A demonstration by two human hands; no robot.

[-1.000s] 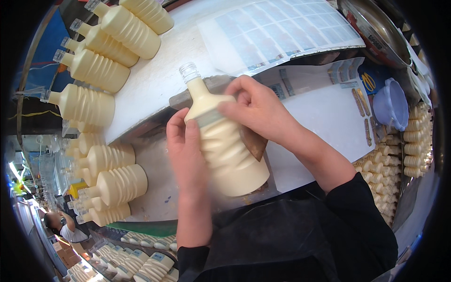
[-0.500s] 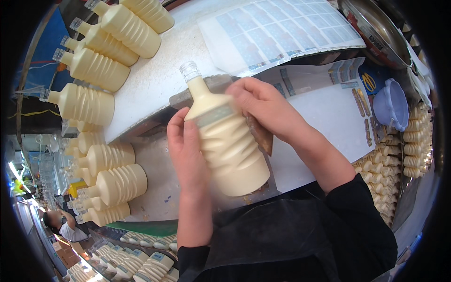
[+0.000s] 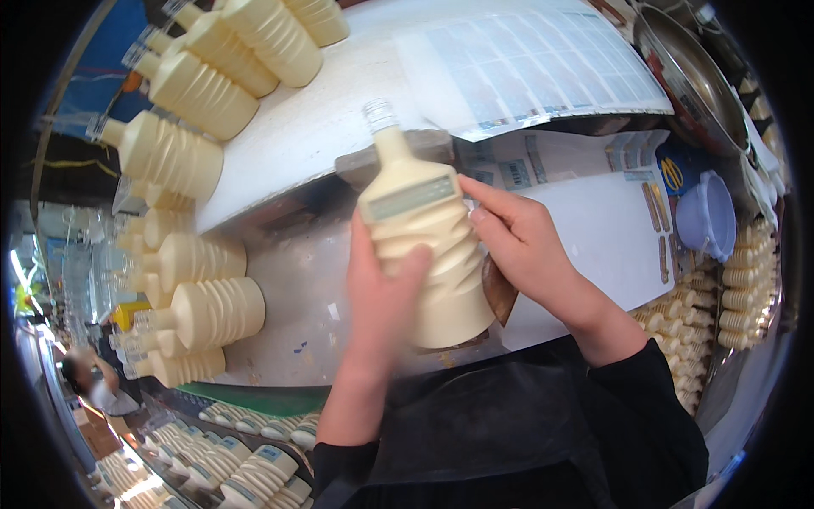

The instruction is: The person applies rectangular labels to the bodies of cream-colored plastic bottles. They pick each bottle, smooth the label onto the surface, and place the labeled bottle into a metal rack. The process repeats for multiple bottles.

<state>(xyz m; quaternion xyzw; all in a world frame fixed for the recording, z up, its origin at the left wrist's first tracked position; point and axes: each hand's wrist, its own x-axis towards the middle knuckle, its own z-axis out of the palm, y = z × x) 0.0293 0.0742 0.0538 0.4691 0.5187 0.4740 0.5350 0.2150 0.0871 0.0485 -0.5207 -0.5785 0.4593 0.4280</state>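
A cream plastic bottle with ridged sides and a clear threaded neck lies tilted in front of me. A grey-green label strip runs across its shoulder. My left hand wraps its left side, with the thumb lying over the ridges; this hand is slightly blurred. On the other side, my right hand is closed at the bottle's edge, its index fingertip touching near the label's right end and the thumb just below. A brown pointed piece shows beside the bottle under that hand; whether I hold it cannot be made out.
Cream bottles line the left, more on the white board. A label sheet lies at the back. A grey block sits behind the bottle's neck. Right: a purple bucket, metal pan and stacked bottles. One person is far left.
The view has turned slightly. My left thumb has moved from the bottle's edge onto its front, and my right fingers have slid down its right edge. The label shows more sharply.
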